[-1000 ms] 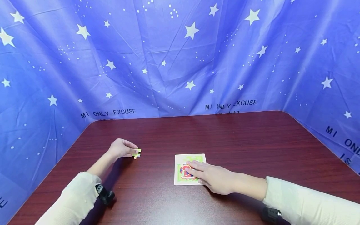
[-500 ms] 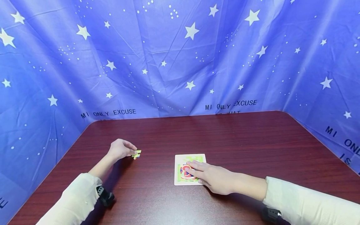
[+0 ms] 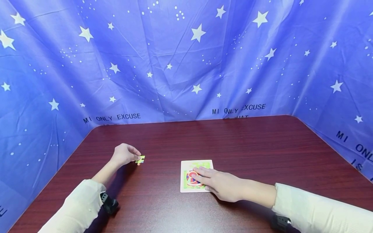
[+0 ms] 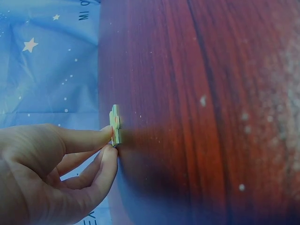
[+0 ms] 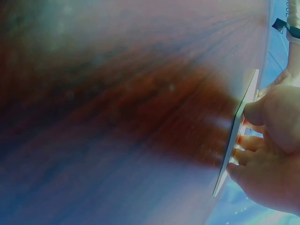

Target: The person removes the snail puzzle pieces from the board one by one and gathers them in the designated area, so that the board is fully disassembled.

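Observation:
Between thumb and fingertips, my left hand [image 3: 124, 154] pinches a small yellow-green jigsaw puzzle piece [image 3: 140, 159] at the left of the table. The left wrist view shows that piece [image 4: 116, 123] edge-on, its lower part covered by the fingertips. My right hand [image 3: 225, 184] rests with extended fingers on a square puzzle board [image 3: 182, 176] near the table's middle. This board has a white frame and a colourful red, blue and green picture, whose right part is hidden under the hand. From the right wrist, the board [image 5: 234, 129] appears as a thin slanted edge beside the fingers.
The dark red wood-grain table [image 3: 163, 139] carries both things. Behind it and along its sides hangs a blue curtain [image 3: 175, 48] with white stars and black lettering. Black wrist straps [image 3: 109, 203] sit at the cuffs of the pale sleeves.
The left hand has drawn the puzzle piece very slightly left, and the piece's angle has altered a little. The right hand and the board stay where they were.

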